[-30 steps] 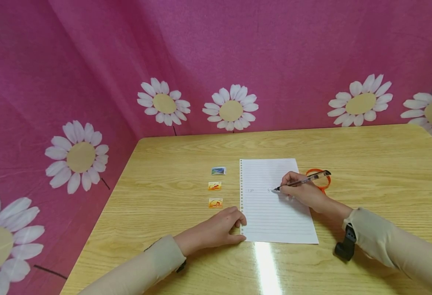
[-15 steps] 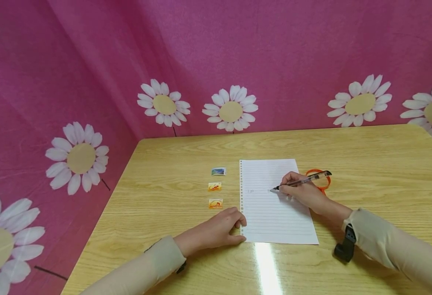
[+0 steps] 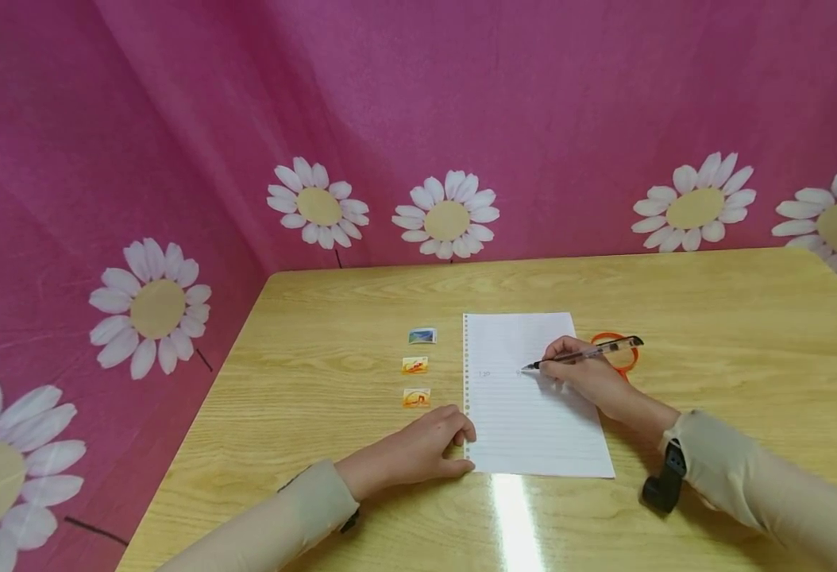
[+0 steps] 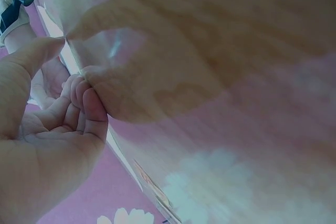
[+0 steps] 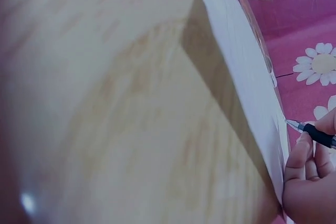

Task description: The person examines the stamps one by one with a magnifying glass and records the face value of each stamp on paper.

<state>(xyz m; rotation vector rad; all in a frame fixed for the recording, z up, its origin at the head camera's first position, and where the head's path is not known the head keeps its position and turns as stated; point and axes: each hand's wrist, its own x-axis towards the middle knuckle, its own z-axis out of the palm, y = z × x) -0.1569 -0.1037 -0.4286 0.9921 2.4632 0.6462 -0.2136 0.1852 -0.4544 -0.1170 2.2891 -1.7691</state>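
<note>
Hands, head view: left hand (image 3: 414, 446) rests on the punched edge of the lined sheet (image 3: 533, 437), fingers loosely bent, thumb apart; right hand (image 3: 590, 383) pinches a pen (image 3: 607, 347), tip at the paper.
Sheet: lying on the table (image 3: 304, 357), beside a column of three small stamp-like cards (image 3: 414, 365).
Writing: one short figure near the margin, judged complete; a second at the pen tip, judged in progress; lines below look unwritten.
Orange loop (image 3: 607, 334): partly behind the right hand; possibly a scissors handle, remainder hidden.
Left wrist view: thumb and bent fingers at the sheet's edge; lettering not discernible.
Right wrist view: pen gripped; sheet nearly edge-on, right hand cut off by the frame.
</note>
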